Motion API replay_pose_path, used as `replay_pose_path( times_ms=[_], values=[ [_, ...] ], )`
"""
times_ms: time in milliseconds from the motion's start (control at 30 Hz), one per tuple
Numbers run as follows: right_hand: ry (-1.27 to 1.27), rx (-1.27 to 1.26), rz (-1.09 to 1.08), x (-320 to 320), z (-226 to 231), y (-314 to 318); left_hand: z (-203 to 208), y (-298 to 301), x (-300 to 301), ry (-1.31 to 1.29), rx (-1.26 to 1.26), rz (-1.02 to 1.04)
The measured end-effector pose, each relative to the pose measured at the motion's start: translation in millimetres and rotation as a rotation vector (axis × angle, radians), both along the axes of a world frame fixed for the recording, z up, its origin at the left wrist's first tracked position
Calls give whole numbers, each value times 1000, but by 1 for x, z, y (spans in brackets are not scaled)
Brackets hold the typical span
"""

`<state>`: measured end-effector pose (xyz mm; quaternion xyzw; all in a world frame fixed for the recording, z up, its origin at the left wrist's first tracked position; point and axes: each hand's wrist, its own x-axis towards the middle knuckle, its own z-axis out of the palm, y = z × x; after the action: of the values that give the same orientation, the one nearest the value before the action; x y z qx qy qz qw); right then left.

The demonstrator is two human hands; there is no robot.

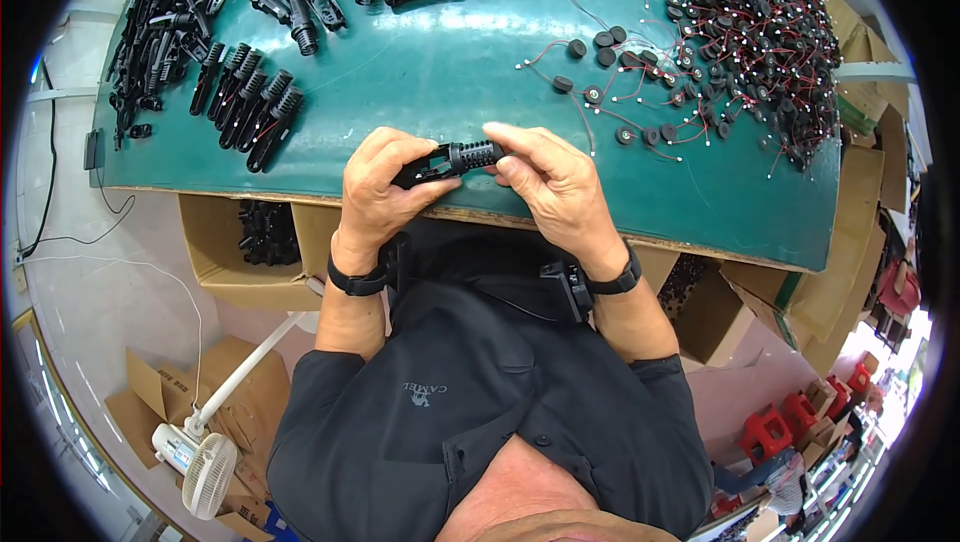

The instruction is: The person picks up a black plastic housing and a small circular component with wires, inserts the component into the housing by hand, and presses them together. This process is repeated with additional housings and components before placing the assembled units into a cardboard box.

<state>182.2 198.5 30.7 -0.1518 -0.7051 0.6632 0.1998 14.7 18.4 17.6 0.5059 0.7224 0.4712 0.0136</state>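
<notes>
Near the table's front edge, a black plastic housing (472,157) with a ribbed, slotted cylindrical end lies roughly level between my hands. My left hand (377,185) is closed around its wider, open-framed end, thumb below and fingers above. My right hand (556,182) grips the ribbed end between thumb and fingers. Whether a separate small part sits under those fingertips is hidden. Left of my hands, several similar black housings (247,107) lie side by side in a slanted row.
The green tabletop (420,72) carries a heap of black housings (165,32) at the far left and more at the back. At the right, small round black parts with red wires (750,42) form a large pile. Cardboard boxes (222,267) stand below; a white fan (208,472) is lower left.
</notes>
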Motion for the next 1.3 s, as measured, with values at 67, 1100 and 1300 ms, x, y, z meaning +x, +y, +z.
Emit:
replay_pose_path(
  times_ms=[67,1100,1300],
  values=[
    [-4,95,64,0,-2,7,1,0,1,-2,6,4],
    [90,-17,65,10,-15,3,6,-5,-1,-237,0,-111],
    [32,-580,186,12,-9,6,8,-6,1,-277,-31,-134]
  ],
)
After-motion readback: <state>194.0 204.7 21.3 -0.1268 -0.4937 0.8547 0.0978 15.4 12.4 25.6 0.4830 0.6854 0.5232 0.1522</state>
